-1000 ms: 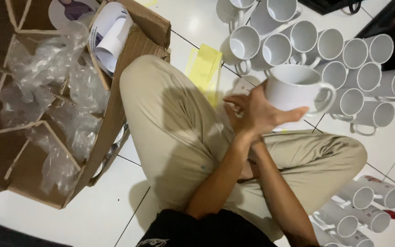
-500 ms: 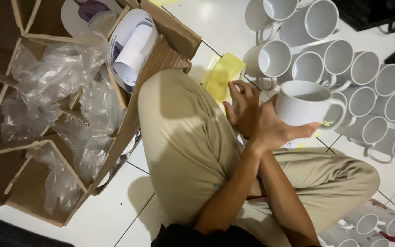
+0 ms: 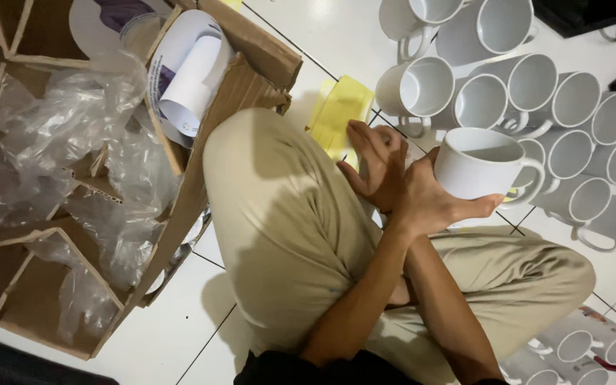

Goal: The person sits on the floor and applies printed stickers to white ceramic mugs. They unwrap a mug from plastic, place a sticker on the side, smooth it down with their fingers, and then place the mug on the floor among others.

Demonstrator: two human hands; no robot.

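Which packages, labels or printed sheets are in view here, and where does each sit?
Cardboard box: left, brown, open, with dividers.
Plastic bags: clear, crumpled, inside the box.
Rolled paper: white, printed, at the box's top edge.
Yellow sheet: on the floor beside the knee.

I see a white tiled floor [image 3: 180,335] with dark grout lines under everything, glossy under overhead light. Left of the hands stands an open cardboard box [image 3: 251,64]; beyond them lies a yellow sheet [image 3: 336,114].

White mug [image 3: 480,164], beige trousers [image 3: 286,228], yellow paper [image 3: 340,114] (brown cardboard box [image 3: 251,64] nearby)
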